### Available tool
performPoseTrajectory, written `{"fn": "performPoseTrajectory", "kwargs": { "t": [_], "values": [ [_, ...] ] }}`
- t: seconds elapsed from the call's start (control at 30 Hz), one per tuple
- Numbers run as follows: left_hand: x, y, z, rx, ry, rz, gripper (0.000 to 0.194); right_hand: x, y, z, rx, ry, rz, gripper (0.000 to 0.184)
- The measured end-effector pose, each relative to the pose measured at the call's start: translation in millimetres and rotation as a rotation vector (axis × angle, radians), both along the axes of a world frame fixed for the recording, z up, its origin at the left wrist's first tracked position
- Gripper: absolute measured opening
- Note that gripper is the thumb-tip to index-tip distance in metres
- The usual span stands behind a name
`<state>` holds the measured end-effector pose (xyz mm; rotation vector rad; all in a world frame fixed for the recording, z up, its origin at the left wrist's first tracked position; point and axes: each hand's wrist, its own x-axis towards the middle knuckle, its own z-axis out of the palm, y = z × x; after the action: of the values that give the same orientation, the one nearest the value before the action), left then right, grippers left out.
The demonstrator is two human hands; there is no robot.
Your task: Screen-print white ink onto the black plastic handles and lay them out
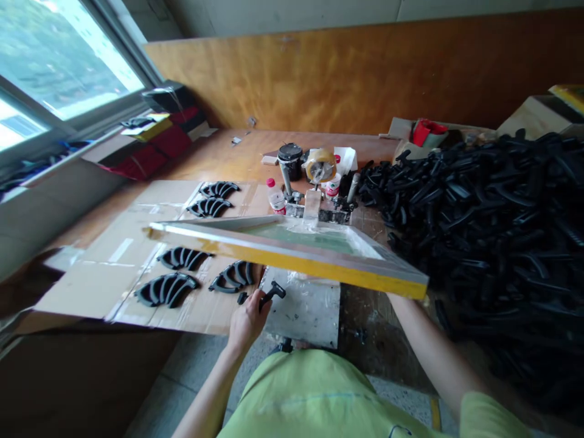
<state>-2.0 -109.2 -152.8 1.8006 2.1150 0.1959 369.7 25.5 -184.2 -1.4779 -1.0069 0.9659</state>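
Observation:
My left hand (pixel 249 319) is closed around a black plastic handle-shaped part (pixel 274 292), whose T-shaped end sticks out to the right over the left edge of a pale flat plate (pixel 312 313). Above that plate a screen-printing frame (pixel 292 252) is tilted up, with yellow tape along its near edge and a greenish mesh (pixel 314 238). My right forearm (pixel 417 331) reaches up to the frame's near right corner. The frame hides the fingers of my right hand, so its grip does not show. Fanned rows of black parts (pixel 168 289) lie on cardboard to the left.
A large heap of black parts (pixel 493 201) covers the right side. Behind the frame stand a hinge clamp (pixel 335 216), a bottle with a pink cap (pixel 275 198), a dark tub (pixel 291 159) and a tape roll (pixel 320 165). The cardboard sheet (pixel 100 280) overhangs the table's near edge.

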Motion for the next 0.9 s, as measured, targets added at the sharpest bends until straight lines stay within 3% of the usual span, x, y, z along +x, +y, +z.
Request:
{"fn": "performPoseTrajectory", "kwargs": {
  "t": [0.13,0.23,0.33,0.47,0.67,0.9],
  "values": [
    [-18,-8,-4.5,0.015,-0.046,-0.033,0.016,-58,-54,12.1,0.025,-0.04,0.128,0.032],
    [-22,-11,-1.6,0.02,-0.068,-0.048,0.014,-115,-82,21.8,0.127,-0.194,0.343,0.027],
    [-22,-11,0.9,0.038,-0.117,-0.045,0.011,-168,-96,23.9,0.309,-0.394,0.588,0.03],
    [-25,-10,-3.3,0.067,-0.163,-0.061,0.008,-211,-99,10.1,0.46,-0.61,0.754,0.046],
    [-27,-10,-7.0,0.048,-0.17,-0.065,0.007,-220,-108,-9.2,0.502,-0.846,0.909,0.052],
    [-24,-9,-1.8,-0.006,-0.149,-0.054,0.008,-200,-124,-7.7,0.521,-0.873,0.972,0.051]
  ]
}}
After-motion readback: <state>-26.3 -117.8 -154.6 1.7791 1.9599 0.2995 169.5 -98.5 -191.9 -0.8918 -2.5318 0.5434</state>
